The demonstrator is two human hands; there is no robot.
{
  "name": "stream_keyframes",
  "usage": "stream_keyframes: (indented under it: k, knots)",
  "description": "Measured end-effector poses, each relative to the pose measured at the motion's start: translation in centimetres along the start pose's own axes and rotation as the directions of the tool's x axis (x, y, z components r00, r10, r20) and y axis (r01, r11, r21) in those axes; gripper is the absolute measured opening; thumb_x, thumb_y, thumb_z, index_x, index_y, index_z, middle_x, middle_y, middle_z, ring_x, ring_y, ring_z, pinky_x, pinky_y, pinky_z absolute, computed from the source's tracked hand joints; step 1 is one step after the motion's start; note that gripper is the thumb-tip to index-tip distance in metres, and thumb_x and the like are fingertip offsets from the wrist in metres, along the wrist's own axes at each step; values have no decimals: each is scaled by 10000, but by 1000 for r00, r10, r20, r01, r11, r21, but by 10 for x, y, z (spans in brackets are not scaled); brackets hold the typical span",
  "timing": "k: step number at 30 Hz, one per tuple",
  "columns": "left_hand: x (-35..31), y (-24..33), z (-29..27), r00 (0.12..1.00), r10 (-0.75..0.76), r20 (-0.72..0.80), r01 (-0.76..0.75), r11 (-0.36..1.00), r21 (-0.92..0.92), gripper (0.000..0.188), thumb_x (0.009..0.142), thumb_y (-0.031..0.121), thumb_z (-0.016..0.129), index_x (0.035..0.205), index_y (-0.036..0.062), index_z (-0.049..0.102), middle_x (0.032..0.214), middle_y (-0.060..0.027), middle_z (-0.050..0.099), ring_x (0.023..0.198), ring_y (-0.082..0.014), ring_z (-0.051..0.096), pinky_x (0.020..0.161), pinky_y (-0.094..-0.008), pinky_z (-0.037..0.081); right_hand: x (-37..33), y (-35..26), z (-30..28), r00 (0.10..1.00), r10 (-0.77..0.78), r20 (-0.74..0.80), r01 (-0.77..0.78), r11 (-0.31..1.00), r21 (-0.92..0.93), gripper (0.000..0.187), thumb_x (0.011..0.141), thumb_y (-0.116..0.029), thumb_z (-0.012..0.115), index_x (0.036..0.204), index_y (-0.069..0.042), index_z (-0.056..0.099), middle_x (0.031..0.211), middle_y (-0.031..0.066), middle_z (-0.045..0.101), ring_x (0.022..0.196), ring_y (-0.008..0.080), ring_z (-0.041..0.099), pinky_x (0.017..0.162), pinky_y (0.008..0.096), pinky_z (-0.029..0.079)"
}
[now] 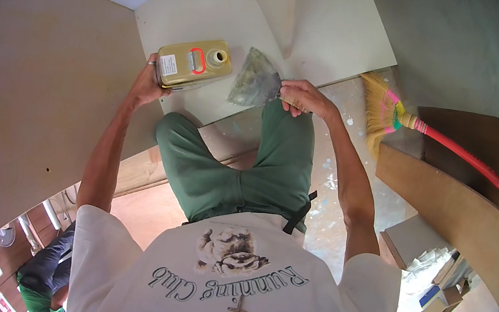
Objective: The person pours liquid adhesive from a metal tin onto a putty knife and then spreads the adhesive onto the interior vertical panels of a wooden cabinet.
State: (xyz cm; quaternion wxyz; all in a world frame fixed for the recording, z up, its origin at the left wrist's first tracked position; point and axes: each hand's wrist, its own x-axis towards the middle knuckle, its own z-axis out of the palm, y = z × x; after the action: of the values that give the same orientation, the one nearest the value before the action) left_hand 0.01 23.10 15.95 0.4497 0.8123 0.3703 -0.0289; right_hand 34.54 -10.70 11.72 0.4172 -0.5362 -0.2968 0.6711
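My left hand (149,83) grips the lower left end of a gold rectangular tin can (175,66), its fingers closed round the edge. The can's top faces me, showing a red carry handle, a white label and a round spout with no cap on it. In my right hand (306,98) is a wide putty knife (251,81), held by its handle just above my right knee. Its broad fan-shaped blade looks smeared with grey-green residue and points left toward the can, apart from it. Most of the knife's handle is hidden by my fingers.
White panels (341,27) lie in front of me, beside a tan board (31,89) on the left. A red-handled broom (459,150) rests at the right. Papers and a cardboard box (443,304) sit lower right. Another person in green (42,293) is at the lower left.
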Motion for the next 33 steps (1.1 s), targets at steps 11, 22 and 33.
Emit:
stream_keyframes:
  k: [11,22,33]
  knots:
    - [28,52,-5,998,16,60,-36,933,359,946,585,-11,877,1403,122,419,1308,-166,605,1230,-384,607,1035,-448,521,33,18,-23,999,23,22,-22,999,-43,335,1016,-351,615,1090,-29,669,717,47,655,543,117,611,497,261,455]
    - [56,46,-23,987,127,101,-162,819,550,905,557,7,838,1364,130,449,1305,-147,580,1221,-441,573,1026,-492,518,85,7,-37,998,-35,57,46,975,-217,284,1027,-290,553,920,-52,665,683,33,637,553,98,604,494,262,468]
    - [74,42,-18,988,135,76,-149,705,694,947,530,-1,828,1391,131,455,1304,-153,587,1241,-450,560,1036,-511,501,103,9,-42,999,6,44,6,965,-261,280,994,-270,548,842,-55,644,673,22,602,593,82,571,523,264,475]
